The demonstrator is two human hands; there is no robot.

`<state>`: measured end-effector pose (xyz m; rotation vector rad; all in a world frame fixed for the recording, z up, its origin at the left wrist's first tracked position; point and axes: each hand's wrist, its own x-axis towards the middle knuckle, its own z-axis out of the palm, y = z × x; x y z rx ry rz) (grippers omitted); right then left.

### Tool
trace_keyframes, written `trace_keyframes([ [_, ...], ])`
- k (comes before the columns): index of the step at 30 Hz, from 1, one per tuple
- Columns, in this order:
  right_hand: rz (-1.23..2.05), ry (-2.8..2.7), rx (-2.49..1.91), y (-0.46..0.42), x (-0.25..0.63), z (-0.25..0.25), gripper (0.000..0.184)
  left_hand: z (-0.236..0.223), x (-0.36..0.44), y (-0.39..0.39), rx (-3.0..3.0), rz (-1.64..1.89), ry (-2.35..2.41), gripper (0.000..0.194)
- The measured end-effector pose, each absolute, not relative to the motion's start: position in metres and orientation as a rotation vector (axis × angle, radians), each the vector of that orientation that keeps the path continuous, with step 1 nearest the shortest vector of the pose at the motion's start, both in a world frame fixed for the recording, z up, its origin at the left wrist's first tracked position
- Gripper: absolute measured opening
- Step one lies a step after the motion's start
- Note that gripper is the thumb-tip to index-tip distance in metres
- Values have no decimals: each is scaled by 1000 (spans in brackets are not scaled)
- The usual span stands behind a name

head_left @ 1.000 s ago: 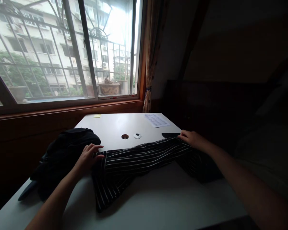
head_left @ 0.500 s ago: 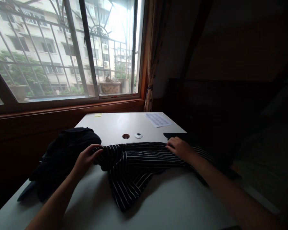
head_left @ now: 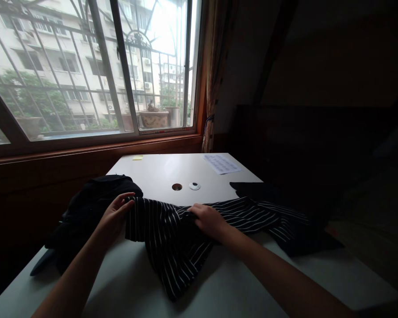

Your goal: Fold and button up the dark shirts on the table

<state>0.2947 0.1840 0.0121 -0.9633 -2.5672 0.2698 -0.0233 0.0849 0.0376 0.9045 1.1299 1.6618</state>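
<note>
A black garment with thin white stripes (head_left: 166, 234) lies crumpled across the white table, one part hanging toward me in a point. My left hand (head_left: 114, 216) pinches its left end, thumb and fingers closed on the cloth. Near the garment's middle, my right hand (head_left: 207, 218) has its fingers closed on a bunched fold; the fingertips are partly hidden in the cloth. The striped cloth runs on to the right, where it meets dark fabric (head_left: 305, 238) in shadow.
A heap of dark clothes (head_left: 93, 207) sits on the left of the white table (head_left: 159, 172). Farther back are a round hole (head_left: 177, 187), a white disc-shaped cover (head_left: 194, 186), a yellow note (head_left: 137, 157) and printed paper (head_left: 222, 164). A barred window stands beyond.
My right hand has moved left along the striped garment to its middle. My left hand has shifted slightly left with its end, and the cloth there hangs more spread out.
</note>
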Motion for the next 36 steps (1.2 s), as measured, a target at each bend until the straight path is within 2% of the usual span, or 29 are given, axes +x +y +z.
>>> trace_keyframes([
  [4, 40, -2293, -1078, 190, 296, 23, 26, 37, -22, 87, 934, 1864, 1089, 48],
  [7, 170, -2336, -943, 191, 303, 29, 26, 39, -22, 82, 1015, 1906, 1102, 43],
  [11, 388, -2431, -672, 192, 312, 30, 38, 42, -15, 69, 1205, 1628, 1025, 29],
  [17, 206, -2504, -553, 184, 302, 26, 77, 44, 18, 51, 1451, 1069, 738, 17],
  [19, 133, -2647, -431, 177, 295, 24, 70, 46, 26, 47, 1492, 846, 670, 25],
  [21, 40, -2739, -311, 169, 290, 20, 48, 48, 28, 46, 1481, 696, 612, 34],
  [23, -52, -2769, -255, 163, 288, 15, 27, 48, 22, 49, 1471, 726, 612, 36],
  [25, -109, -2752, -267, 160, 290, 9, 19, 48, 13, 55, 1498, 881, 705, 32],
  [28, -112, -2664, -344, 163, 300, 2, 21, 45, 2, 64, 1610, 1005, 887, 32],
  [32, -9, -2500, -485, 168, 315, 2, 29, 35, 3, 69, 1822, 831, 932, 41],
  [36, 158, -2383, -627, 169, 323, 9, 27, 16, 19, 72, 1961, 789, 925, 50],
])
